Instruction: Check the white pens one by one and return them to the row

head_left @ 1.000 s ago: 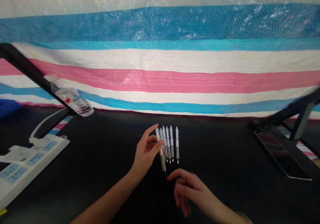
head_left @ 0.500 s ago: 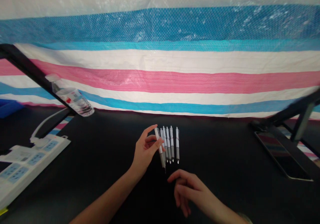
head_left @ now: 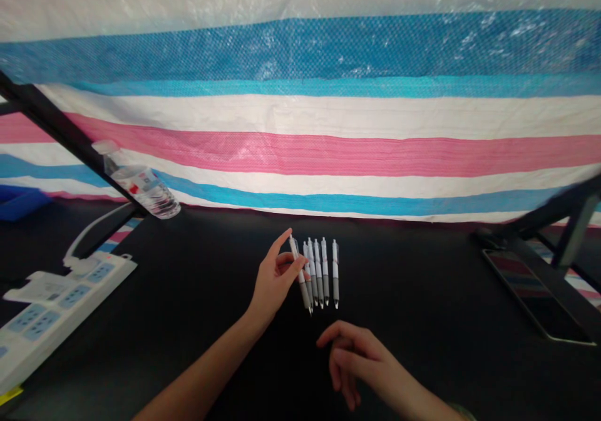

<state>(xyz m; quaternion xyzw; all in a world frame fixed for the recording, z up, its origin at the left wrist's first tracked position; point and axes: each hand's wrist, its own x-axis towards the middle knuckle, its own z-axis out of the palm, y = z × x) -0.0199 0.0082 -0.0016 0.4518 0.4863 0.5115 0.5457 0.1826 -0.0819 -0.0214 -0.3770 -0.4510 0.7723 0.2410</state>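
My left hand point(head_left: 273, 280) is closed on a white click pen point(head_left: 302, 281) with a grey grip. Thumb and fingers pinch its barrel, and the index fingertip is at its upper end. The pen leans, its tip pointing toward me, at the left of a row of several similar pens point(head_left: 317, 270) lying side by side. One more such pen point(head_left: 335, 274) lies slightly apart at the right end. My right hand point(head_left: 354, 358) hovers just below the row, its fingers loosely bent and apart, with nothing in them.
On the black table point(head_left: 422, 283) are a white power strip point(head_left: 61, 311) at left and a phone point(head_left: 533, 296) at right. A water bottle point(head_left: 153, 192) stands by a black frame bar point(head_left: 61, 136). Behind hangs a striped plastic sheet point(head_left: 300, 114).
The held pen has moved slightly away from me and tilts a little more, its tip now nearer the other pens' tips. My right hand has barely moved.
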